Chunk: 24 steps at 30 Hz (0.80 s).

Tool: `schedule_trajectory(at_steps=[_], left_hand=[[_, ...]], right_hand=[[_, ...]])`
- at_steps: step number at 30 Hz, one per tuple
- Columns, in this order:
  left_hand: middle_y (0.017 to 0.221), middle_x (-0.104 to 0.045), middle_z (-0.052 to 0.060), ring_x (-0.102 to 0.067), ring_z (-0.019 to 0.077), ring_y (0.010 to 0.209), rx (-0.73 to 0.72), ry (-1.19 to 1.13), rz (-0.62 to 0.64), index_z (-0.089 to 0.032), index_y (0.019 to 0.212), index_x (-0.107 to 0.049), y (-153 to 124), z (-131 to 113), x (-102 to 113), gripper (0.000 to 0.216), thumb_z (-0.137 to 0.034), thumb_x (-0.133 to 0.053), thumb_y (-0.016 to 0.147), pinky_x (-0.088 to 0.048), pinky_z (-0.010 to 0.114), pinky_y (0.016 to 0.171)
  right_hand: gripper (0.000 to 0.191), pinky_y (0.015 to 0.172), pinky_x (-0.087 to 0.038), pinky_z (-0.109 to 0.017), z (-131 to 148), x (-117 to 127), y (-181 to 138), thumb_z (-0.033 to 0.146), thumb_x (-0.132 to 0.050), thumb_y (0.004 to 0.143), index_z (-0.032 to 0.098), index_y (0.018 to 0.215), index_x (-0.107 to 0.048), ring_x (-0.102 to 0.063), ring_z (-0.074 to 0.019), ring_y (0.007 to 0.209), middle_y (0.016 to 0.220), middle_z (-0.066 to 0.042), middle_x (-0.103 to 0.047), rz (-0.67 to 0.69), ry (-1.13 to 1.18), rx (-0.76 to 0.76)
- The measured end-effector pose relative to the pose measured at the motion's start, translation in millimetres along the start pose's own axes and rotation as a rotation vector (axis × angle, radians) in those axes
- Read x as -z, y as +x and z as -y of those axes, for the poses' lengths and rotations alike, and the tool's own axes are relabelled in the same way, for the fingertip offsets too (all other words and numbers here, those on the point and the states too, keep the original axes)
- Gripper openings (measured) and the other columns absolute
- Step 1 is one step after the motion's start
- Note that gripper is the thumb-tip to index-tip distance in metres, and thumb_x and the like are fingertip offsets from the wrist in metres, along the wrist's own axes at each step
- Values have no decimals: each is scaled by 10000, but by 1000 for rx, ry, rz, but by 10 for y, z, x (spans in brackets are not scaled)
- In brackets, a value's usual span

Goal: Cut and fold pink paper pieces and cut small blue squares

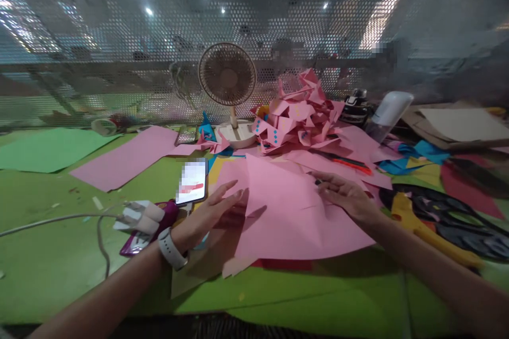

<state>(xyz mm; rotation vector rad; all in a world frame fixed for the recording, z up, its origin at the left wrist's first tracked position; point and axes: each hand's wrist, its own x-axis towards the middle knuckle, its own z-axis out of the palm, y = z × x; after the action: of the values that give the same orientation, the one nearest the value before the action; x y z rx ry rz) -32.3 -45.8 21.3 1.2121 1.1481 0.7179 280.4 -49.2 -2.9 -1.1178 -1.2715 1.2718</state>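
A large pink sheet of paper [284, 212] lies in front of me, partly raised and curved, with a cut or crease near its lower left. My left hand [222, 204], wearing a white watch [172, 249], is at the sheet's left edge with its fingers stretched out. Whether it touches the paper is unclear. On the right side of the sheet, my right hand [345, 195] has its fingers drawn together, with a small dark spot at the tips that I cannot identify. More pink and tan paper lies beneath the sheet.
Behind the sheet rise a heap of folded pink paper [298, 116] and a small fan [228, 75]. A lit phone [192, 183] and a white charger [140, 217] with cable lie left. A yellow-handled tool [441, 241] and a clear bottle [387, 114] are right.
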Motion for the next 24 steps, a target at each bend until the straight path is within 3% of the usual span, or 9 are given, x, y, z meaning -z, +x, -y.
schedule_trajectory(at_steps=[6,8,11,15,18,20,22,24], left_hand=[[978,-644,85,-617,187,885,-10,-301,-21,-192,1370,-300,49,72,-36,687,-326,-637,787,-448,315,786],[953,-647,82,-610,182,869,15,-302,-28,-181,1379,-285,58,102,-35,749,-290,-678,752,-451,291,737],[717,-622,-5,-583,130,675,-29,-229,-32,-204,1418,-186,50,123,-34,884,-250,-718,714,-423,236,595],[562,-532,-67,-485,79,496,-122,-184,-39,-250,1428,-156,16,59,-51,851,-286,-675,755,-350,199,476],[667,-622,-29,-525,84,543,-158,-172,-45,-292,1401,-252,-1,0,-64,709,-320,-618,794,-395,199,505],[923,-679,24,-595,118,708,-195,-142,-22,-324,1366,-331,-2,-12,-65,580,-342,-559,832,-463,232,617],[1174,-610,48,-598,162,919,-231,-78,21,-320,1304,-436,1,-1,-57,465,-350,-529,850,-482,288,759],[1228,-579,59,-568,190,1028,-242,-6,77,-269,1187,-570,1,20,-47,364,-340,-565,830,-466,323,842]], right_hand=[[465,678,-465,-223,-14,9,-37,342,-723,690,261,1131,-600,-578,-114,743,819,-4,-638,-26,25,48],[477,676,-467,-230,-26,-10,-54,346,-725,684,259,1135,-596,-580,-120,747,823,-8,-637,-17,34,38],[481,632,-456,-214,-26,-40,-74,356,-726,680,241,1131,-602,-559,-104,698,794,-4,-621,-6,-18,42],[518,564,-440,-213,-12,-54,-92,393,-683,718,233,1197,-568,-536,-103,643,763,-7,-621,95,-194,69],[382,624,-467,-249,-24,-59,-98,406,-661,731,231,1070,-661,-576,-144,748,868,-45,-665,144,-280,77],[293,655,-475,-266,-39,-66,-93,415,-657,727,228,946,-714,-588,-163,785,886,-55,-681,122,-313,80],[288,624,-477,-264,-53,-74,-83,435,-661,713,229,903,-728,-591,-164,748,833,-50,-688,69,-324,85],[310,587,-473,-256,-60,-81,-73,448,-672,694,225,901,-731,-586,-158,709,791,-44,-685,23,-317,87]])
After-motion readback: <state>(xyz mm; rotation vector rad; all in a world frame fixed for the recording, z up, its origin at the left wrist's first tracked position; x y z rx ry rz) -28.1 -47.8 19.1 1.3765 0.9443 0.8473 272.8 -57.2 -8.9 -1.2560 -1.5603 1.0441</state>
